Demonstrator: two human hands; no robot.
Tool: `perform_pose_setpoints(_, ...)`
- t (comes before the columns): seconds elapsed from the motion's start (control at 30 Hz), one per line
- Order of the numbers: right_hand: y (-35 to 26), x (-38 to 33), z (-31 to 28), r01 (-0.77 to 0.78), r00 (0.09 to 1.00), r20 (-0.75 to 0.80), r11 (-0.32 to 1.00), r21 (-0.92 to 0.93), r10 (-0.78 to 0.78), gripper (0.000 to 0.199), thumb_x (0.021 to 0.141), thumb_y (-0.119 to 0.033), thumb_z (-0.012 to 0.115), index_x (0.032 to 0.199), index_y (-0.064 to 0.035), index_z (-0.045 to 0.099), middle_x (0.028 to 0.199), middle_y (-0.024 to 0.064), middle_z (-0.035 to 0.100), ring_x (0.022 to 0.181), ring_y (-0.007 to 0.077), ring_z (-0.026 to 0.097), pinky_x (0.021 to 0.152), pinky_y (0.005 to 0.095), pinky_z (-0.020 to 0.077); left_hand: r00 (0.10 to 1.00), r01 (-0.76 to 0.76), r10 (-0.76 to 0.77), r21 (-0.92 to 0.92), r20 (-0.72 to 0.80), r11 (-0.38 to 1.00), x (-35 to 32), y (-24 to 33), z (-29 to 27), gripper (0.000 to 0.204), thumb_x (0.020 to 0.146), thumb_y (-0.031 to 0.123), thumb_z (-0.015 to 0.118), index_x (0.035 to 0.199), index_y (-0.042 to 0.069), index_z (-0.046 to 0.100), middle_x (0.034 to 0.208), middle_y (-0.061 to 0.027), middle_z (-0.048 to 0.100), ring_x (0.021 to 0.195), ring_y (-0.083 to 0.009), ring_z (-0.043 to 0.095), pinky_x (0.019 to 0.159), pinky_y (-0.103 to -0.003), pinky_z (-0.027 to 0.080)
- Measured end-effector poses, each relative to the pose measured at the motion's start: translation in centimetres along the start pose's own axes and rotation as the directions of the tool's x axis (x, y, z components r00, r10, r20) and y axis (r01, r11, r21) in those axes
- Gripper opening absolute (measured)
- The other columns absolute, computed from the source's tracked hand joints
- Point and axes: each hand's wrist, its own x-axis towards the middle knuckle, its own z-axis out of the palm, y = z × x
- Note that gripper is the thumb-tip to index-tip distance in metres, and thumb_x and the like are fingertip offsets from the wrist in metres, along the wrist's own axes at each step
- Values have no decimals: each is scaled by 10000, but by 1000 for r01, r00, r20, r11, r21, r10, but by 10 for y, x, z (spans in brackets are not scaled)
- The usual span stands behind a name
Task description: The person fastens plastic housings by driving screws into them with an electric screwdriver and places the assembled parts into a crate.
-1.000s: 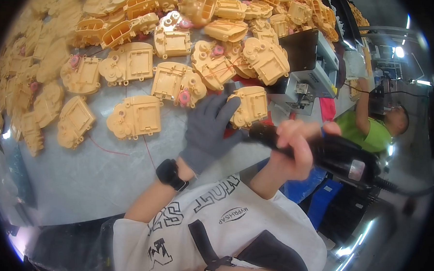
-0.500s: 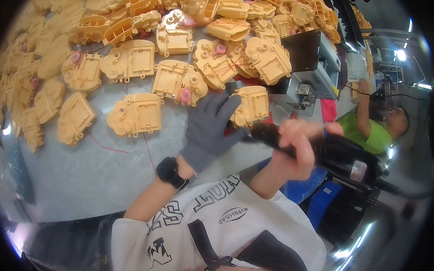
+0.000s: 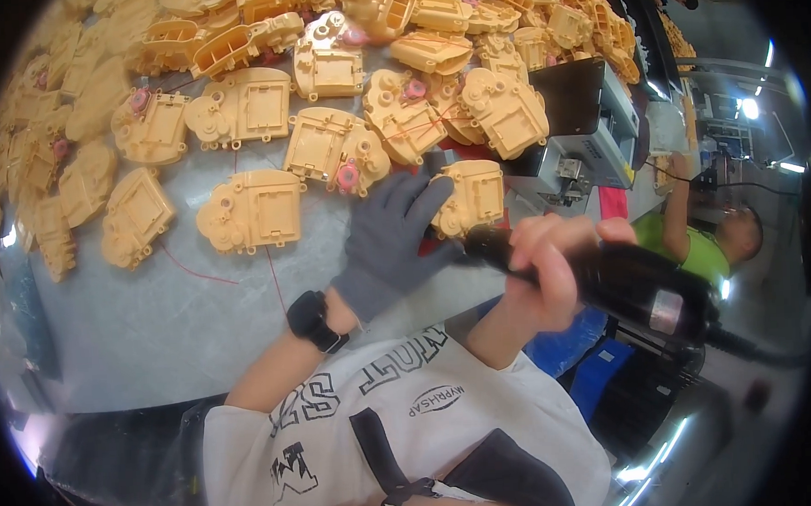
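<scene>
My left hand [image 3: 389,240], in a grey glove, grips the left edge of a yellow plastic housing [image 3: 477,196] that lies in front of me. The fingers are bent against the part and the thumb points to its lower side. My bare right hand [image 3: 544,270] is wrapped around a black electric screwdriver [image 3: 647,289] with a cable at its rear. Its dark nose slants left to the housing's lower edge. The screwdriver's tip is hidden or too blurred to make out. Just left of my glove lies another yellow housing [image 3: 252,212] with a thin red wire.
Many similar housings [image 3: 245,106] are spread and heaped across the far side of the grey table [image 3: 164,327], several with pink round parts. A grey boxy machine [image 3: 587,155] stands to the right. Blue bins [image 3: 602,371] sit below the edge. A person in green [image 3: 704,253] is farther right.
My right hand and the screwdriver have shifted slightly, and the fingers sit a little differently on the tool. The left hand keeps its hold on the housing.
</scene>
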Motion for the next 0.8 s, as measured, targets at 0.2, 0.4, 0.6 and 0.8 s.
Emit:
perform_pose_setpoints(0.2,-2,-2,5,5,1000,31,999,-37,-4,473,712,41,582,1090,-75,323,638,76,478,472,181,458,486,313,427,999,-9,10,-24,33,1000,1,0,-2,658,630,336,722,1199,126,467,1116,-102,500,1035,-299,460,847,-436,386)
perform_pose_setpoints(0.4,7,-3,4,-3,995,98,999,-41,7,482,706,51,602,1079,-86,328,672,78,476,471,173,456,463,301,429,999,8,-7,-19,53,1000,0,0,-3,670,623,336,721,1204,127,462,1113,-98,497,1033,-297,457,846,-425,389)
perform_pose_setpoints(0.6,13,0,0,-55,996,74,998,26,53,497,698,52,613,1084,-82,329,640,73,470,462,179,458,455,304,433,996,23,-19,-55,84,998,2,-1,-6,672,634,334,712,1224,143,452,1136,-101,480,1045,-306,448,857,-429,389)
perform_pose_setpoints(0.8,7,3,-3,-100,987,127,995,23,96,507,700,28,605,1116,-73,333,639,73,476,470,186,475,485,322,440,993,-56,61,-52,99,997,2,2,-7,620,649,316,705,1204,158,479,1174,-120,452,1067,-326,435,861,-431,385)
